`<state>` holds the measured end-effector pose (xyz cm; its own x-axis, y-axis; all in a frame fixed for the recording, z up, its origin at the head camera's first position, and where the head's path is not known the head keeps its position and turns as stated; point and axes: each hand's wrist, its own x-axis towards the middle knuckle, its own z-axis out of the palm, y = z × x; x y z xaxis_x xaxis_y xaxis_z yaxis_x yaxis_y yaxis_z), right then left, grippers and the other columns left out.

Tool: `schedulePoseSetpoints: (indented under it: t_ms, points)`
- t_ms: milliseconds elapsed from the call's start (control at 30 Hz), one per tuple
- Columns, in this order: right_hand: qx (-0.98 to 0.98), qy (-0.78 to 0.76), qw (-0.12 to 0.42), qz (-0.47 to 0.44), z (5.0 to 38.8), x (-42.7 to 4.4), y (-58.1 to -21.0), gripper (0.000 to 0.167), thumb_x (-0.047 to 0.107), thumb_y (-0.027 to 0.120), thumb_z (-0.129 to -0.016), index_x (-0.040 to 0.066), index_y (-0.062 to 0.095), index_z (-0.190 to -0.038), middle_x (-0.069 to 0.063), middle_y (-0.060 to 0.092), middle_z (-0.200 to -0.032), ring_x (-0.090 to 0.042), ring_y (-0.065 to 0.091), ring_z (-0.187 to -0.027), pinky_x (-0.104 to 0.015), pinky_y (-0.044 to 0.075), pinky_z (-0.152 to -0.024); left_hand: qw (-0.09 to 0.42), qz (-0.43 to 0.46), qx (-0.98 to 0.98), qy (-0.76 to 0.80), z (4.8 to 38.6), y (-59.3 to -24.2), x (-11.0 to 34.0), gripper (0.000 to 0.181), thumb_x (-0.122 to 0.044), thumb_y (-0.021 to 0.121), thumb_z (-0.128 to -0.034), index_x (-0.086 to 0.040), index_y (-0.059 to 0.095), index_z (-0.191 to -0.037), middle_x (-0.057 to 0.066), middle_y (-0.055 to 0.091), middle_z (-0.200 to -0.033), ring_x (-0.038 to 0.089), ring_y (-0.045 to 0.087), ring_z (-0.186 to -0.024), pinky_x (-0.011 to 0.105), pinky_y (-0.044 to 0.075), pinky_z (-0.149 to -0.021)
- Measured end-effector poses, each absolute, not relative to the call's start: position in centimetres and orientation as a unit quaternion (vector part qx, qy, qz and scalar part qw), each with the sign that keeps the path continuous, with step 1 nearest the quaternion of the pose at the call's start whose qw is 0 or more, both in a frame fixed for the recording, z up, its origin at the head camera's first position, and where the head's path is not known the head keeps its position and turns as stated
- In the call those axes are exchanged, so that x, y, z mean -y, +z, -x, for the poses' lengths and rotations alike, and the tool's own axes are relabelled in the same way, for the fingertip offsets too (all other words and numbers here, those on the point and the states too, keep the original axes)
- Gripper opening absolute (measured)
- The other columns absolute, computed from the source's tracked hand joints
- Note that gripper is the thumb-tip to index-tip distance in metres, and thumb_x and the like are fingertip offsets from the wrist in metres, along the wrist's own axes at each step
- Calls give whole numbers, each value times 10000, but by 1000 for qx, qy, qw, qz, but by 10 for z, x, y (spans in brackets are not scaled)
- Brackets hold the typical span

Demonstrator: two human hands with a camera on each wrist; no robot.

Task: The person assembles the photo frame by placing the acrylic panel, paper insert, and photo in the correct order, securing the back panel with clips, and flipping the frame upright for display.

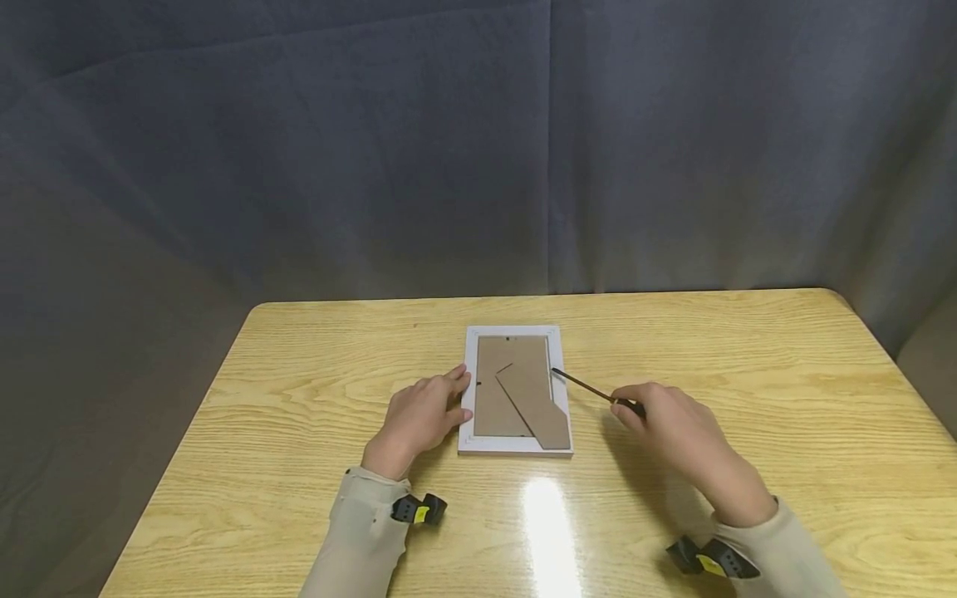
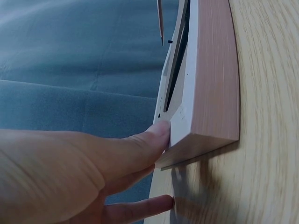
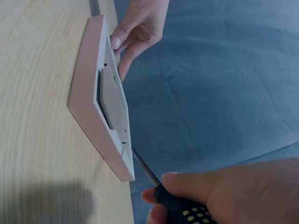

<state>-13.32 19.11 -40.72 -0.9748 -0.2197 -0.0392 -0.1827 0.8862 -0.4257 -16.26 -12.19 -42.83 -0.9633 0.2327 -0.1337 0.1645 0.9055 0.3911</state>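
Observation:
A picture frame (image 1: 516,446) with a white back rim lies face down on the table, its brown backing board (image 1: 489,407) and angled stand flap (image 1: 549,419) uppermost. My left hand (image 1: 420,415) rests on its left edge, thumb on the rim and fingers along the side. A screwdriver (image 1: 586,386) is gripped by its dark handle in my right hand (image 1: 676,432), right of the frame; its tip meets the frame's right rim in the head view. In the right wrist view the handle (image 3: 180,207) shows yellowish dots and the shaft reaches the rim.
The wooden table (image 1: 299,374) extends on both sides of the frame. Behind it hangs a dark grey-blue curtain (image 1: 404,166). Black bands with small devices sit on both sleeves at the wrists.

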Motion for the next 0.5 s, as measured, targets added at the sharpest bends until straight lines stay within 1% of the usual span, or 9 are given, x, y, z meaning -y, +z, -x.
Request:
schedulePoseSetpoints:
  t_ms: [100, 167, 300, 400, 500]
  points:
    - [-969, -216, 49, 107, 132, -195, -406, 240, 245, 639, -990, 118, 759, -1154, -113, 766, -1107, -158, 572, -725, -306, 406, -531, 92, -101, -972, 192, 163, -428, 122, 561, -274, 733, -929, -158, 558, -1449, -26, 437, -1593, 316, 499, -1414, 504, 526, -988]
    - [-970, -212, 50, 112, 131, -197, -405, 227, 248, 648, -985, 131, 765, -1140, -100, 767, -1107, -155, 606, -748, -332, 439, -541, 91, -103, -972, 192, 163, -428, 122, 561, -271, 733, -929, -151, 558, -1449, -20, 438, -1593, 319, 502, -1410, 508, 522, -993]
    - [-970, -205, 53, 121, 130, -199, -404, 216, 252, 659, -979, 150, 773, -1132, -97, 758, -1157, -151, 647, -801, -364, 488, -576, 88, -109, -971, 193, 162, -429, 123, 561, -262, 732, -930, -138, 557, -1449, -6, 444, -1590, 329, 512, -1401, 511, 520, -999]
    - [-969, -205, 58, 127, 130, -200, -404, 227, 253, 656, -982, 147, 769, -1148, -104, 751, -1178, -134, 615, -772, -337, 470, -567, 86, -109, -971, 196, 162, -429, 123, 563, -262, 731, -931, -139, 554, -1451, -8, 441, -1590, 332, 512, -1399, 500, 532, -972]
    - [-968, -210, 59, 126, 131, -200, -405, 233, 253, 647, -987, 141, 765, -1155, -91, 760, -1135, -127, 568, -724, -309, 427, -545, 85, -108, -971, 196, 163, -428, 123, 559, -263, 729, -933, -138, 556, -1450, -7, 441, -1591, 331, 513, -1399, 484, 545, -933]
